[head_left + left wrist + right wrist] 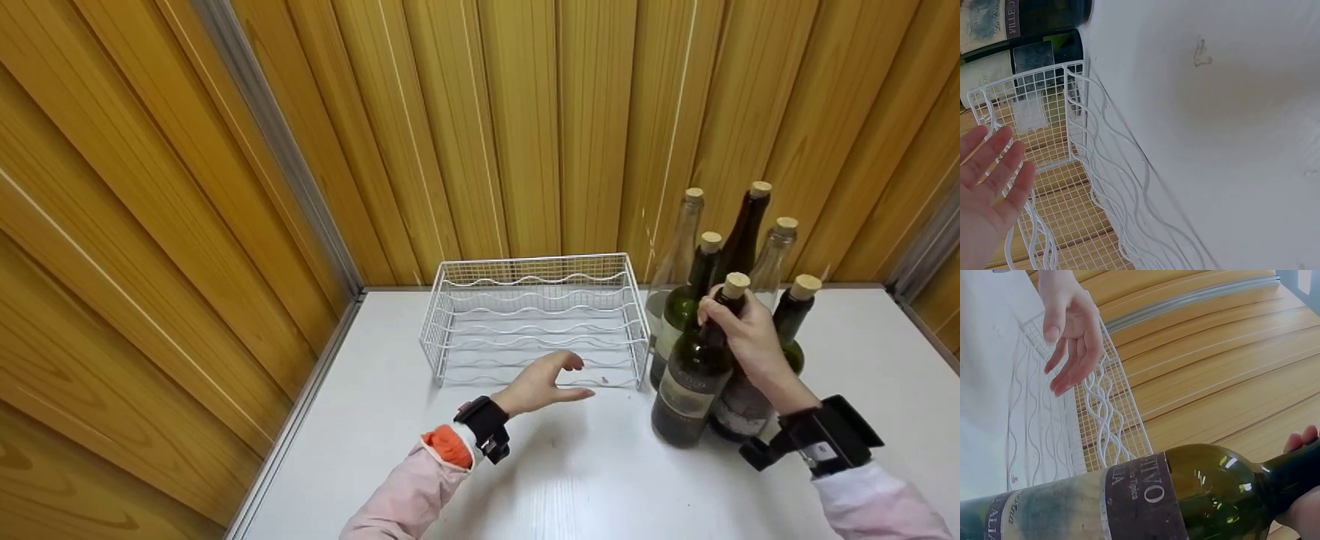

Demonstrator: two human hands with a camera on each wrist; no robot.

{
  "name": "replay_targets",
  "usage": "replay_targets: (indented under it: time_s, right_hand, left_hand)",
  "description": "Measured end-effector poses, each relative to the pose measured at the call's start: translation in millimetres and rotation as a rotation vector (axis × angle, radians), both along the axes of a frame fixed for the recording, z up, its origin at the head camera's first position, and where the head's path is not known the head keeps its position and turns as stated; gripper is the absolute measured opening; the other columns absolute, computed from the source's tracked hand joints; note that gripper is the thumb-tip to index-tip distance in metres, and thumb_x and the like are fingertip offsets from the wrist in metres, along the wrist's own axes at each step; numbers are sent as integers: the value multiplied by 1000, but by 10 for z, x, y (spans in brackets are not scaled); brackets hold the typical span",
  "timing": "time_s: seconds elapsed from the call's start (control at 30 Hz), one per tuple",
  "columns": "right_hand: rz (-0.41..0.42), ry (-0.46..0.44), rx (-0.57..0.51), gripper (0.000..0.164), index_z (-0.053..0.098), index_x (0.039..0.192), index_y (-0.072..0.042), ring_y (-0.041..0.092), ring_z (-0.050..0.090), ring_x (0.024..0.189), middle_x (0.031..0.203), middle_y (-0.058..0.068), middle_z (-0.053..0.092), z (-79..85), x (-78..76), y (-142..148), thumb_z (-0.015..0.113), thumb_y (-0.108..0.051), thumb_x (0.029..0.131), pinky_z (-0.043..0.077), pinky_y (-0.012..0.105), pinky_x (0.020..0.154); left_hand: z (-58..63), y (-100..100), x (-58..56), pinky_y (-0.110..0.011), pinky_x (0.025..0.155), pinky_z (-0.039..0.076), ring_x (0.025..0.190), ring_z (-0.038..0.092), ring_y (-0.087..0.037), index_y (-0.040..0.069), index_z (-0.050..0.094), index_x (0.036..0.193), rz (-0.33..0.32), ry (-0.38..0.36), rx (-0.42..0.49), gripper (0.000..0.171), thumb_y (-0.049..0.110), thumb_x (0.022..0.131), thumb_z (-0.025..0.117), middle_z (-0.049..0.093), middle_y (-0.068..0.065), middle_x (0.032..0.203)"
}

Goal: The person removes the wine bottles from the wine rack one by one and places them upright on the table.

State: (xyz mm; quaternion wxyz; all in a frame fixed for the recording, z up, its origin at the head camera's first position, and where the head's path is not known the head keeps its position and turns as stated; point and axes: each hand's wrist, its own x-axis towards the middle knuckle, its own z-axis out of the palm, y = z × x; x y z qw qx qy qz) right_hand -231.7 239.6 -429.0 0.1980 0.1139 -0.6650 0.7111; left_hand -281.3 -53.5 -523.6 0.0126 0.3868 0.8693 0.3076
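My right hand (754, 341) grips the neck of a dark green wine bottle (691, 386) with a cork in its top. In the right wrist view that wine bottle (1145, 495) spans the lower part, its labels facing the camera. My left hand (541, 382) hovers in front of a white wire wine rack (536, 259), fingers apart and holding nothing. The left wrist view shows the left hand (991, 185) with its fingers spread beside the rack (1067, 121). No bottle lies in the rack.
Several other corked bottles stand close around the held one, among them a clear bottle (684, 232) and a green bottle (793, 311). The rack stands just left of them on the white table (360, 420). Wood-look panels (517, 135) rise behind and at the left.
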Motion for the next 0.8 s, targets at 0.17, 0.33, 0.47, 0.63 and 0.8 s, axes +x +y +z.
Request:
replay_targets:
  time_s: [0.17,0.33,0.47,0.63,0.8]
  right_hand:
    - [-21,13,40,10,55,90,2,9,57,69,73,-3,60,-26,-3,26,53,7,99,46,18,70]
    - [-29,21,78,8,54,92,4,9,57,71,74,-4,60,-46,-8,32,52,8,99,45,18,71]
    - [-51,13,92,7,54,92,4,8,57,71,73,-5,60,-46,-7,25,53,7,99,45,18,70]
    - [-87,-25,154,5,54,95,3,7,57,72,75,-8,60,-46,-13,22,53,5,99,45,17,72]
    - [-105,-57,190,4,56,97,1,5,58,75,75,-11,61,-66,-28,22,55,2,100,44,16,75]
  left_hand:
    - [-26,-7,-18,-23,96,48,108,65,-22,1,62,118,1,5,-8,42,28,90,77,69,-12,114]
    - [-39,3,-9,-22,95,48,109,65,-22,2,63,117,-3,-18,-11,40,29,91,77,69,-13,115]
    - [-27,15,-2,-22,95,48,109,65,-23,1,63,117,-3,-16,-14,40,29,92,76,69,-12,115]
    - [-45,24,2,-22,94,48,108,65,-22,2,63,116,-8,-9,-4,38,29,92,76,69,-13,114]
    - [-76,33,6,-21,94,48,106,65,-20,1,63,115,-22,1,5,37,28,92,76,69,-15,113]
